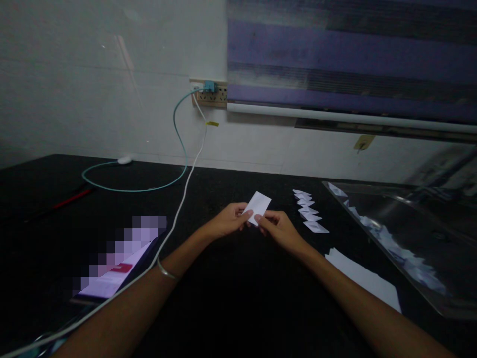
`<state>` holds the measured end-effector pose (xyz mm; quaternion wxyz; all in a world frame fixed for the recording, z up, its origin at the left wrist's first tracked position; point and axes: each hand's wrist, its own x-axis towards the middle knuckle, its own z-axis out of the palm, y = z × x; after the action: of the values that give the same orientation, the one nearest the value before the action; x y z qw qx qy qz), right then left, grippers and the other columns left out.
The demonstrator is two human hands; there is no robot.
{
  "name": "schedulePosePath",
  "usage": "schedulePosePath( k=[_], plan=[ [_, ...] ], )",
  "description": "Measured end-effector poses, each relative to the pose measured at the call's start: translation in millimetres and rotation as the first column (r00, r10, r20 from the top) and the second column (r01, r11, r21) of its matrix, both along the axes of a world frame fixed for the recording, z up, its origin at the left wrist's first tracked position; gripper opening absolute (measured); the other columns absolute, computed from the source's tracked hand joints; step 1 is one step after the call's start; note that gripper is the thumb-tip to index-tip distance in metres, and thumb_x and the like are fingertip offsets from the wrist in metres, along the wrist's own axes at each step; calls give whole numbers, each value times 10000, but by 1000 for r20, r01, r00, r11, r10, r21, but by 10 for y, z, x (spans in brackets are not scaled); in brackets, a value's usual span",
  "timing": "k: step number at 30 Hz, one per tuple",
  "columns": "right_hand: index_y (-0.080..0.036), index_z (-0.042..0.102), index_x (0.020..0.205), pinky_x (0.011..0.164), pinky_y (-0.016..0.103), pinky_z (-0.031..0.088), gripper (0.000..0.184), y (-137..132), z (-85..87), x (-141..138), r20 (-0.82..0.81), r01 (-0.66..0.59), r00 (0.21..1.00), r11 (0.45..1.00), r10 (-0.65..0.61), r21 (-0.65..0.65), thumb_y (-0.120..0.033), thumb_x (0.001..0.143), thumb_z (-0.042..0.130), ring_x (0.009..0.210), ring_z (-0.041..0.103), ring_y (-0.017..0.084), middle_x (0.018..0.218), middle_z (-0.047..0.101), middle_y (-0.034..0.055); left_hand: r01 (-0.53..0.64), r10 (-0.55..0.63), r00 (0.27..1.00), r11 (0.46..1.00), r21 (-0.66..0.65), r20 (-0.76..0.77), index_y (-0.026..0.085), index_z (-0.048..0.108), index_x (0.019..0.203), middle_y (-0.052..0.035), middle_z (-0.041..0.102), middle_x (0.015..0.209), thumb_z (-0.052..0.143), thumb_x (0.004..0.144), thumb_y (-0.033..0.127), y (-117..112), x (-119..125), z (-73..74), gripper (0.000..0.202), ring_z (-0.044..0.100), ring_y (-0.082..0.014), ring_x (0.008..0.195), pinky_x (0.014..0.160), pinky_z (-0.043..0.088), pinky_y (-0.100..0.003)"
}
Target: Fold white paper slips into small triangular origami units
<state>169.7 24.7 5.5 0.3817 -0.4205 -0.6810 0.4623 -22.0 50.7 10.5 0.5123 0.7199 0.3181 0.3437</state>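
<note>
The right forearm (343, 291) partly covers white sheets (365, 276). Left hand (228, 221) and right hand (278, 228) pinch a small paper (258, 205) above the dark counter (223, 186) (their undersides hidden); beyond, the blind (346, 54) runs out of view.

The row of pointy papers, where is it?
In the head view, the row of pointy papers lies right of centre on the dark counter, between the right hand and the metal sink.

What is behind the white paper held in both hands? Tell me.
Past the edges of the paper, the black countertop shows. The left hand and right hand have thumbs in front; what lies directly behind is covered.
</note>
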Motion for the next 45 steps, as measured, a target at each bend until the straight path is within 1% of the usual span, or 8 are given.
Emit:
schedulePosePath(
  k=[10,18,22,26,34,36,40,45],
  plan=[
    [-151,642,718,507,231,308,381,-3,15,-1,-2,2,1000,1000,-2,28,-496,869,585,529,455,100,593,540,-16,22,-22,1000,1000,-12,16,101,626,930,-47,602,740,560,852,589,1,-6,-3,499,504,-93,573,515,376,-216],
    [-153,643,708,482,232,273,388,-4,-7,4,-23,22,999,1000,-22,12,-504,866,591,497,420,94,570,514,-22,8,-7,1000,999,-38,28,116,608,860,-22,573,680,533,886,554,-21,5,8,446,489,-88,553,513,365,-211],
    [-157,599,649,481,231,276,411,-7,-17,8,-22,50,999,999,-50,9,-514,854,603,495,418,92,565,512,-22,15,-16,1000,999,-47,-23,133,565,727,2,521,586,451,908,603,-50,-3,26,516,439,-79,503,499,317,-215],
    [-152,606,662,487,231,279,401,-22,8,8,-32,39,999,999,-39,-3,-506,851,613,498,419,90,558,504,-25,39,-42,997,998,-50,-67,155,484,635,31,427,524,388,910,649,-75,-23,42,573,339,-68,463,474,232,-227],
    [-141,592,658,463,231,227,424,-14,-6,31,-70,41,997,997,-45,-61,-526,832,635,477,369,78,535,472,-31,126,-119,991,982,-140,61,183,386,653,74,303,552,398,910,631,-34,-6,-44,517,250,-68,479,493,231,-232],
    [-138,600,677,468,230,222,405,-4,-31,58,-90,38,995,996,-45,-84,-509,832,646,484,364,75,550,471,-31,133,-129,991,982,-136,39,187,362,631,73,297,548,353,920,643,-41,-11,-28,540,241,-68,476,491,230,-234],
    [-131,624,699,479,236,233,399,-7,-54,114,-74,12,997,997,-17,-75,-502,845,637,500,374,81,563,471,-25,130,-132,987,991,-28,-92,172,399,609,38,382,566,281,934,652,-78,-34,33,592,318,-80,505,509,256,-238],
    [-130,627,699,469,236,231,413,-52,-24,152,-27,-2,1000,997,0,-80,-516,846,627,488,375,81,561,481,-23,126,-136,986,986,-111,-92,179,370,598,54,335,547,317,940,629,-107,-31,54,568,272,-72,485,494,234,-239]
  ],
)
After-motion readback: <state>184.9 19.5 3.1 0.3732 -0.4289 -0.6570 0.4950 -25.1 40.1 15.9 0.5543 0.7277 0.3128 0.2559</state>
